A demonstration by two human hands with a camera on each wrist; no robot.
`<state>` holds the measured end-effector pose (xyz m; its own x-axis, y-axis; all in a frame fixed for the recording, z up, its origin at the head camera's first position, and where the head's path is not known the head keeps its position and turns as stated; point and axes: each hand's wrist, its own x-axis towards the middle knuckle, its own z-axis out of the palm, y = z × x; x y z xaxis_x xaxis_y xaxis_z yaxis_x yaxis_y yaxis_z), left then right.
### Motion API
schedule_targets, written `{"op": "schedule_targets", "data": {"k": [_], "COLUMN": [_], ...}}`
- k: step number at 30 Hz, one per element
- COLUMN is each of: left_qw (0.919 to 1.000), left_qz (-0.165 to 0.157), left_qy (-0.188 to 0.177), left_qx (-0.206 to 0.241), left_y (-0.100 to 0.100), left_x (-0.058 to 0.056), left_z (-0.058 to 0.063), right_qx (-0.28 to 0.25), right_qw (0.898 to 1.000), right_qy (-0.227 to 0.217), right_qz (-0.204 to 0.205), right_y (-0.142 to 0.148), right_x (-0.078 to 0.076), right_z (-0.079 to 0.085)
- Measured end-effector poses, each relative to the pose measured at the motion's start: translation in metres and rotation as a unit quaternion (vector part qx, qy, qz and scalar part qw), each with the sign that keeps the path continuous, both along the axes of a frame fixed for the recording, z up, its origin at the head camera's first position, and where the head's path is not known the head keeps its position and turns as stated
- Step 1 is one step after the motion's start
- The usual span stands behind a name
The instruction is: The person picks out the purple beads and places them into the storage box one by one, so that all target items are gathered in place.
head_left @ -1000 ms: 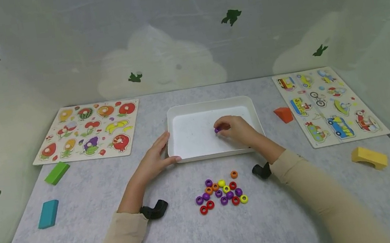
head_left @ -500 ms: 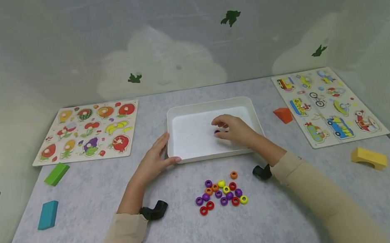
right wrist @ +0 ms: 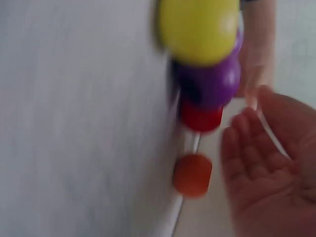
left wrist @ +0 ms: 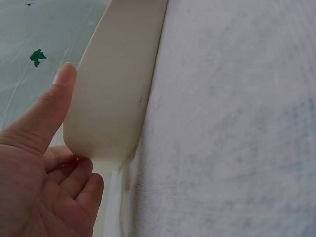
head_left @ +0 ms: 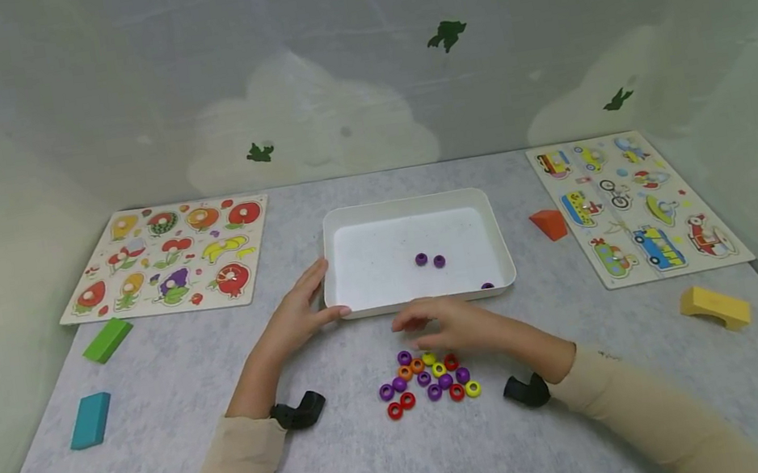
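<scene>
A white plastic tray [head_left: 367, 254] lies in the middle of the table with purple beads [head_left: 439, 261] inside, one of them against its front wall. My left hand [head_left: 298, 310] holds the tray's near left corner, thumb at the front wall and fingers along the side; the left wrist view shows the fingers bent at that corner. Over the back of the loose bead group, my right hand [head_left: 461, 322] hovers with fingers loosely bent and nothing held. That group mixes purple, red [head_left: 407, 401], yellow [head_left: 473, 389] and orange beads. In the right wrist view, an orange bead [right wrist: 193, 175] sits beside the hand.
A fruit puzzle board [head_left: 165, 260] lies back left, a vehicle puzzle board [head_left: 639, 206] back right. Green [head_left: 108, 340] and teal [head_left: 91, 420] blocks lie left; a red-orange wedge [head_left: 550, 225] and a yellow arch block [head_left: 716, 307] lie right. A pale curtain [head_left: 339, 71] closes the back.
My right hand has let go of a purple bead inside the tray and moved toward me, out over the front wall to the loose beads. My left hand has stayed at the tray's corner.
</scene>
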<state>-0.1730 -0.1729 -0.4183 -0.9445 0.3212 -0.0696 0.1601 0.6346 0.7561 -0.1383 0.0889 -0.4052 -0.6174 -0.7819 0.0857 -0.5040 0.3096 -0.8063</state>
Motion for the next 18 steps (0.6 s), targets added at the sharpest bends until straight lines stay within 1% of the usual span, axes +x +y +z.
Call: {"op": "schedule_targets", "data": {"k": [3,5,12,16,18], "left_qw": [1.0000,1.0000,0.9998,0.9998,0.9997], "left_qz": [0.000,-0.001,-0.008,-0.009,-0.009], "left_qy": [0.000,0.000,0.003,0.003,0.002], "left_qx": [-0.001,0.001,0.016,0.019,0.021], "left_y": [0.000,0.000,0.000,0.000,0.000], "left_x": [0.000,0.000,0.000,0.000,-0.001], "left_z": [0.000,-0.001,-0.001,-0.002,-0.002], "right_qx": [0.044,0.053,0.033,0.034,0.038], "right_qw": [0.999,0.998,0.997,0.997,0.997], "right_qy": [-0.024,-0.032,-0.044,-0.041,-0.032], "right_qz": [0.016,0.025,0.047,0.053,0.057], "right_y": [-0.004,-0.006,-0.007,-0.007,-0.008], "right_x": [0.003,0.003,0.001,-0.001,-0.001], "right_z": [-0.009,-0.012,-0.017,-0.019,-0.019]}}
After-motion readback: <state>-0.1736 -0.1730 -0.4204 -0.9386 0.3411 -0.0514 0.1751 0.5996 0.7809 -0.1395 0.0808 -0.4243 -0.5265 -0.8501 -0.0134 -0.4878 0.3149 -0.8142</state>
